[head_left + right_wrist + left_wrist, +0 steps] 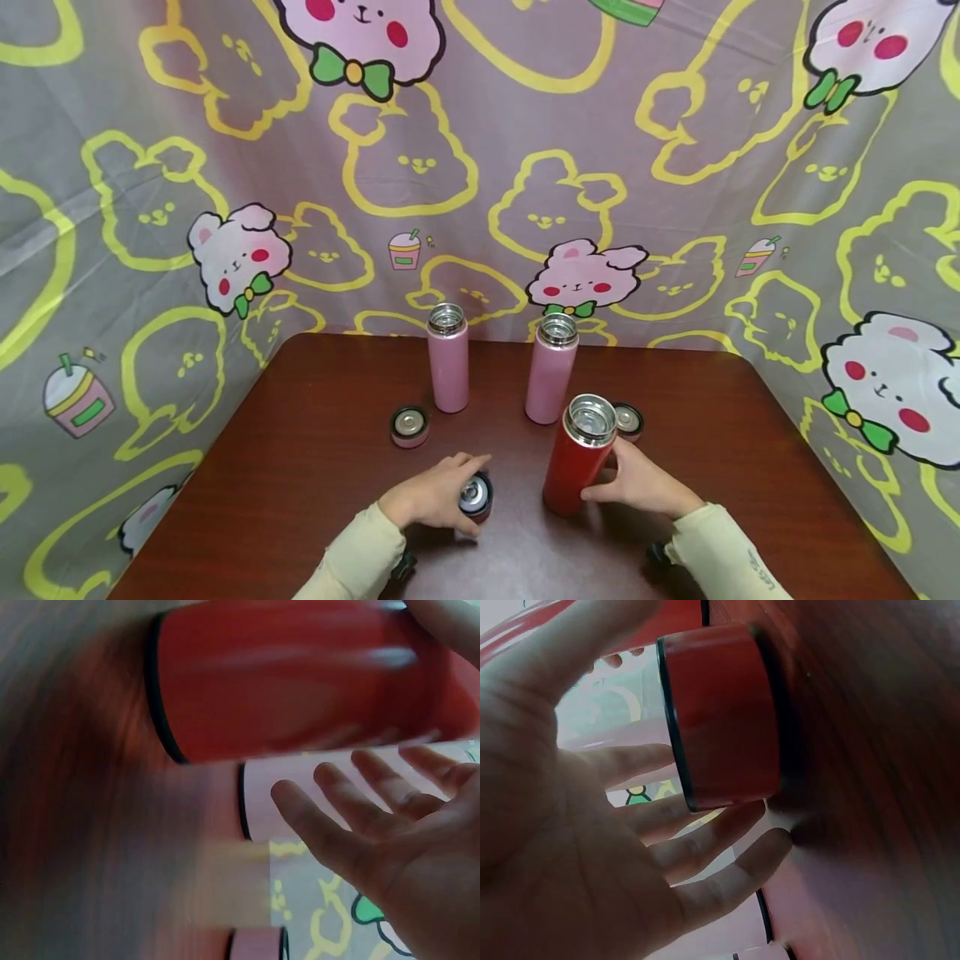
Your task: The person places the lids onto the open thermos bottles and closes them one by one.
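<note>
A red bottle lid (476,495) lies inside-up on the table, its metal inner face showing. Around it my left hand (431,495) is spread with relaxed fingers. In the left wrist view, the fingers extend past the lid's red side (721,720) and the thumb is on the opposite side. My right hand (641,483) is at the right side of an upright, uncapped red insulated bottle (576,467). The right wrist view has its thumb over the red body (300,682), while the other fingers (322,825) reach out loosely, apart from it.
Two uncapped pink bottles (450,371) (550,379) stand farther back. A pink lid (409,427) lies inside-up in front of the left one; another lid (628,421) lies behind the red bottle. A cartoon-print curtain (480,150) surrounds the brown table (315,433) at back and sides.
</note>
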Tool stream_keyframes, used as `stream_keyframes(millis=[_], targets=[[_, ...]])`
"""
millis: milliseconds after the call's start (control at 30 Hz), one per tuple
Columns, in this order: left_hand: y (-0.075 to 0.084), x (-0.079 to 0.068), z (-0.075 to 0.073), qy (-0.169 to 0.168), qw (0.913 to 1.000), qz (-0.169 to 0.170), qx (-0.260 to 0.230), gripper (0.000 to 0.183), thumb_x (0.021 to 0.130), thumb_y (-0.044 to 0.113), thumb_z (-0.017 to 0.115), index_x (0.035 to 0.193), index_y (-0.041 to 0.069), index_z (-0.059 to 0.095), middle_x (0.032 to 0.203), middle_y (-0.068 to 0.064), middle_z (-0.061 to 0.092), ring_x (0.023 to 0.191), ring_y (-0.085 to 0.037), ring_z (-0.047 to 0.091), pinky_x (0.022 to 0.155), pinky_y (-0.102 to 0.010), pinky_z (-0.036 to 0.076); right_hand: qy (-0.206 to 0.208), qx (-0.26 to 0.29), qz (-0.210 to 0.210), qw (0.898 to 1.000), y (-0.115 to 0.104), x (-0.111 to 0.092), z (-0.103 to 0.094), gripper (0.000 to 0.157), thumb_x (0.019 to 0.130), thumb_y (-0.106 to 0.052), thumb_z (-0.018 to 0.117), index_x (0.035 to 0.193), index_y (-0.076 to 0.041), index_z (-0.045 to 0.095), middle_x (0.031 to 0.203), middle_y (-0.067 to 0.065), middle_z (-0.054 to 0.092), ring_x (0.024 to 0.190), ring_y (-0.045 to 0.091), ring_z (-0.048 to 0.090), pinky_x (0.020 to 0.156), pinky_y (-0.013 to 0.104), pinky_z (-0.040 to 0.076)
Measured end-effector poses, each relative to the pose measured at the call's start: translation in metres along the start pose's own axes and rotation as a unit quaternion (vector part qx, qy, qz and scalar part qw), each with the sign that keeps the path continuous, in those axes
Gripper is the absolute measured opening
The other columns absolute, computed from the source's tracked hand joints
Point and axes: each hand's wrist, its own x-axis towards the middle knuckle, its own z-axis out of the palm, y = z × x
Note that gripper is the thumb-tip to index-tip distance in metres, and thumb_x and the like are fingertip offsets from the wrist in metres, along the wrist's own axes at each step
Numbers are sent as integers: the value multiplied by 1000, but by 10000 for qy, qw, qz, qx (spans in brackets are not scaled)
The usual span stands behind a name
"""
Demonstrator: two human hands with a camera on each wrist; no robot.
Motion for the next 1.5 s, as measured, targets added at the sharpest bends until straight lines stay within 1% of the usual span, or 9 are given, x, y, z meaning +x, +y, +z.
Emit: stream_keyframes(millis=[133, 333, 500, 600, 800, 967, 1067, 1333, 1500], targets=[[2, 2, 2, 17, 9998, 9, 197, 96, 66, 34, 86, 145, 14, 35, 131, -4, 47, 120, -20, 44, 94, -33, 43, 27, -80, -75, 9999, -1, 0, 6, 66, 74, -21, 82, 129, -8, 47, 121, 6, 58, 107, 13, 58, 90, 30, 46], [3, 4, 3, 105, 9993, 39, 366, 91, 64, 26, 88, 141, 15, 41, 124, -3, 49, 113, -18, 46, 89, -30, 45, 162, -148, -129, 9997, -3, 1, 9, 63, 74, -20, 82, 127, -9, 50, 119, 5, 60, 105, 14, 59, 88, 31, 47], [3, 4, 2, 254, 9975, 162, 642, 86, 61, 22, 89, 135, 11, 46, 117, -3, 52, 108, -19, 50, 88, -30, 45, 175, -151, -132, 9996, -1, 3, 9, 62, 73, -21, 83, 125, -12, 51, 116, 2, 62, 104, 15, 60, 87, 31, 48], [3, 5, 3, 308, 9971, 197, 662, 80, 60, 21, 89, 129, 8, 49, 111, -2, 54, 103, -19, 52, 88, -29, 45, 149, -156, -175, 9996, 1, 4, 10, 61, 73, -21, 83, 125, -12, 52, 116, 1, 62, 103, 15, 60, 87, 32, 48], [1, 7, 1, 426, 9981, 191, 402, 69, 60, 18, 89, 116, 7, 51, 100, 1, 54, 94, -15, 53, 83, -29, 45, -25, -34, -250, 9997, -4, 5, 14, 60, 73, -21, 83, 125, -13, 53, 115, 0, 62, 103, 16, 61, 87, 33, 48], [0, 9, -3, 700, 9972, 187, 172, 65, 62, 19, 87, 115, 8, 50, 101, 1, 54, 91, -14, 54, 80, -29, 47, -59, 64, -223, 9997, -8, 7, 19, 61, 72, -21, 83, 125, -14, 52, 117, 0, 62, 105, 17, 60, 87, 33, 48], [2, 10, -10, 916, 9955, 227, 48, 65, 64, 20, 87, 116, 8, 50, 104, 0, 54, 91, -15, 56, 79, -30, 47, -86, 65, -252, 9996, -9, 8, 21, 61, 72, -20, 83, 125, -14, 52, 117, 0, 62, 105, 17, 60, 87, 33, 48], [10, 11, -33, 1490, 9872, 427, -373, 68, 68, 18, 83, 123, 4, 47, 109, -3, 52, 96, -17, 55, 83, -34, 46, -121, 0, -491, 9987, -10, 12, 27, 56, 74, -19, 82, 122, -10, 55, 113, 2, 64, 101, 15, 61, 85, 32, 49], [16, 14, -44, 1865, 9789, 482, -684, 70, 70, 18, 82, 128, 3, 46, 114, -4, 51, 100, -17, 54, 87, -36, 46, -131, 81, -393, 9991, -14, 13, 32, 56, 73, -21, 83, 121, -11, 56, 113, 1, 64, 101, 15, 61, 85, 32, 49]])
